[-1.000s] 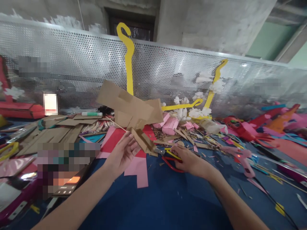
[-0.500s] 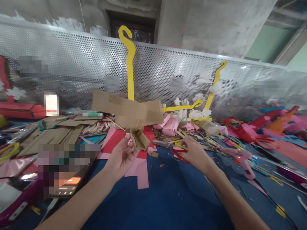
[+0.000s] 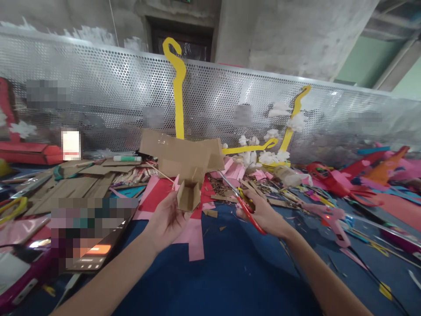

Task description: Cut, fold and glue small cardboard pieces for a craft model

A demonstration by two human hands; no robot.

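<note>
two hands meet at mid-frame: the left hand (image 3: 167,219) grips the folded foot of a cardboard piece (image 3: 182,160), whose long axis runs left to right above. just to its right, the right hand (image 3: 263,213) is closed on scissors (image 3: 241,199) that point up-left at it, over the worktop (image 3: 230,272).

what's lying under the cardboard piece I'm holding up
Red and pink paper sheets on the blue table lie below the cardboard piece; the cardboard and the left hand cover part of them.
</note>
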